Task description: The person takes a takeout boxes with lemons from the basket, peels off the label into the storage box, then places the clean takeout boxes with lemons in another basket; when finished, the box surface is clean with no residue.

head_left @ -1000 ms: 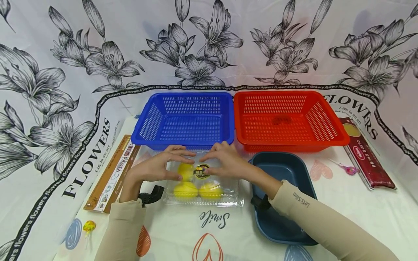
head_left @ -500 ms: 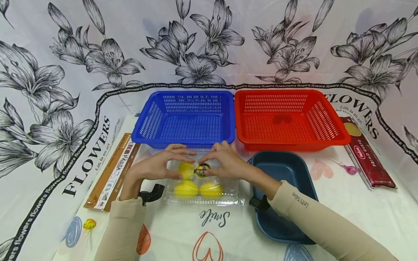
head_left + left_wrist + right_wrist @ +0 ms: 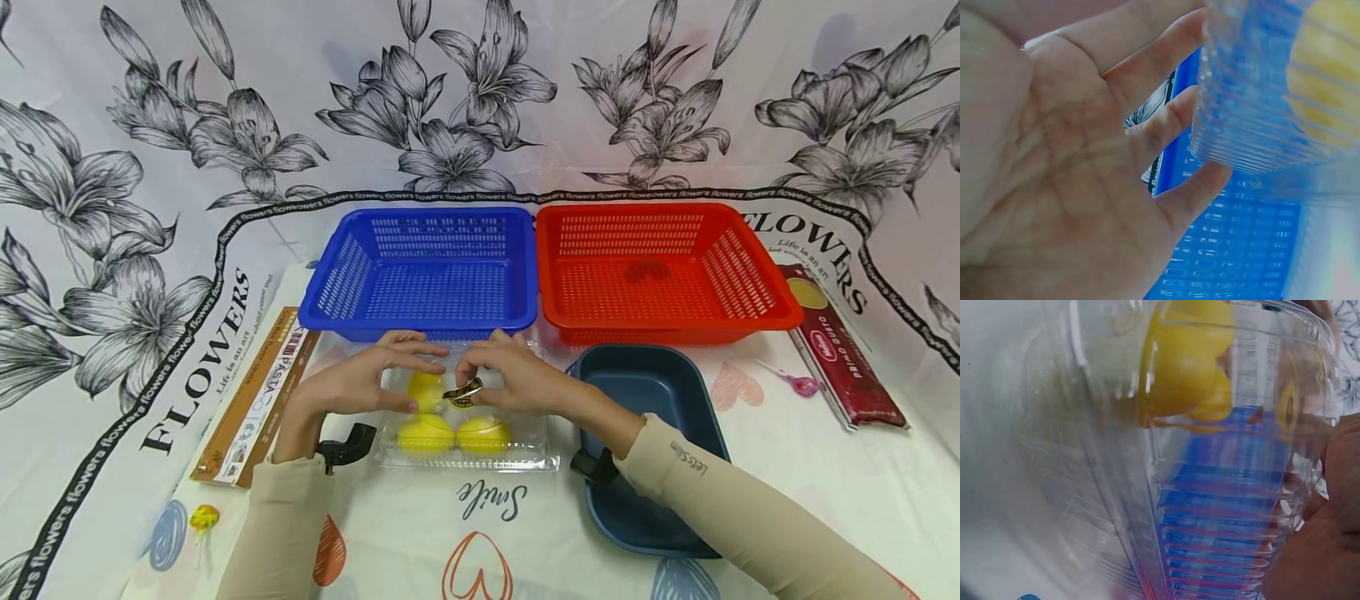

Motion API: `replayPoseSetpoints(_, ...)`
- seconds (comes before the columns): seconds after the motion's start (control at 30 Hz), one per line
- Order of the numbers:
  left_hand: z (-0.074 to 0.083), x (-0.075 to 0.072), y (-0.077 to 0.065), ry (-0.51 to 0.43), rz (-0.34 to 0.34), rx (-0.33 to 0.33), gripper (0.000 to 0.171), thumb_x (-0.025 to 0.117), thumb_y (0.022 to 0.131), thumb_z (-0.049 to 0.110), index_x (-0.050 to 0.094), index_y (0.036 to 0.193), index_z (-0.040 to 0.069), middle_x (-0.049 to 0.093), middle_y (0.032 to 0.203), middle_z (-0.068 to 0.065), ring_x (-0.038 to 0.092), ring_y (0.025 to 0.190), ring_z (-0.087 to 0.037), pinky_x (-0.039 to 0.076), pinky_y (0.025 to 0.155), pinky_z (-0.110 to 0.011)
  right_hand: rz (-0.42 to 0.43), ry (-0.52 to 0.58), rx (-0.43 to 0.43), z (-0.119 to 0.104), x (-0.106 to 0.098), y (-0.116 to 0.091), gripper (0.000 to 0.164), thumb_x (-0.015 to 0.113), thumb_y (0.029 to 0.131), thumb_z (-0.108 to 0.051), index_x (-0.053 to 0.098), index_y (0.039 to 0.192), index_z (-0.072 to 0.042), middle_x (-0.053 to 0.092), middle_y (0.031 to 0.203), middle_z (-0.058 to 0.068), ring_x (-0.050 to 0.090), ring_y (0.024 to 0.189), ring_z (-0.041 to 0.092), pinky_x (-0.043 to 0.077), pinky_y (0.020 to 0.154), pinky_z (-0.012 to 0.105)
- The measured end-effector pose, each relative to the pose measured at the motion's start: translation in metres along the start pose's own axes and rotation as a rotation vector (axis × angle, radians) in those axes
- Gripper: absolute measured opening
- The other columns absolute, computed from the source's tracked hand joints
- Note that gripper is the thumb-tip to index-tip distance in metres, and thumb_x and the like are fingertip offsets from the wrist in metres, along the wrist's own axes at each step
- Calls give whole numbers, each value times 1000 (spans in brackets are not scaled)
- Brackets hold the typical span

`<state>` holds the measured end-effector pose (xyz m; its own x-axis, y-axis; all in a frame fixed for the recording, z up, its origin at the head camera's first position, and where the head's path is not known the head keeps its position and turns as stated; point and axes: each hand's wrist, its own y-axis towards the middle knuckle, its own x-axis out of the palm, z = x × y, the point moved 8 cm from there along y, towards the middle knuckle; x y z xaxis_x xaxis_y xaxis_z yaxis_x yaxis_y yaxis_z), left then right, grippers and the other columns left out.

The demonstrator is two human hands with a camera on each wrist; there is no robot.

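Observation:
A clear plastic fruit box (image 3: 517,461) with yellow fruits (image 3: 425,433) inside stands on the table, in front of the blue basket. A round black-and-gold label (image 3: 462,392) on its lid looks bent upward. My right hand (image 3: 517,379) pinches at this label with index finger and thumb. My left hand (image 3: 360,382) spreads over the left part of the box, thumb near the lid. In the left wrist view, its fairly straight fingers (image 3: 1188,194) touch the ribbed side. Through the box wall (image 3: 1216,550) in the right wrist view, a yellow fruit (image 3: 1188,362) shows.
Behind the box stand a blue basket (image 3: 420,323) and a red basket (image 3: 667,323). A dark blue tray (image 3: 652,537) lies under my right forearm. Pasta box (image 3: 255,400) and lollipop (image 3: 204,518) lie left; a red packet (image 3: 847,358) and pink lollipop (image 3: 804,386) lie right.
My right index finger has curled toward the thumb at the label. The label was flat and is now bent up. My left hand and the box have stayed put.

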<state>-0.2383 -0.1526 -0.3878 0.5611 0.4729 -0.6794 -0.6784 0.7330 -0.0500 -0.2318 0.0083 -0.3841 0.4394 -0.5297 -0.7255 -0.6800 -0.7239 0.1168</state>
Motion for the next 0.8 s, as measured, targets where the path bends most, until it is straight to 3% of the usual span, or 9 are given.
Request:
replayPoseSetpoints(0.17, 1, -1, -1, -3, -5, -16, 55, 79, 85, 4, 66, 137, 16, 48, 158, -2, 19, 155, -37, 21, 120, -70, -7, 36, -19, -2, -2, 0, 17, 77, 89, -9, 68, 100, -19, 69, 96, -8, 57, 100, 22, 40, 88, 37)
replayPoseSetpoints(0.37, 0, 0, 0, 6, -3, -20, 55, 79, 85, 4, 66, 137, 16, 48, 158, 0, 18, 155, -37, 22, 120, -70, 20, 164, -41, 0, -8, -6, 15, 71, 94, -8, 68, 108, -15, 69, 94, -2, 59, 87, 12, 54, 82, 31)
replayPoseSetpoints(0.5, 2, 0, 1, 8, -2, -11, 55, 79, 85, 3, 65, 137, 15, 48, 158, -1, 19, 155, -37, 22, 120, -69, 53, 235, -37, 4, -19, -15, 18, 70, 96, -10, 71, 114, -13, 71, 95, 0, 58, 83, 13, 51, 77, 24)
replayPoseSetpoints(0.8, 1, 0, 0, 29, -2, -4, 56, 80, 84, 4, 65, 138, 14, 48, 158, -1, 20, 155, -37, 23, 120, -68, 150, 368, 49, 28, -53, -52, 20, 66, 98, -8, 74, 116, -10, 74, 104, 5, 61, 81, 20, 54, 71, 25)
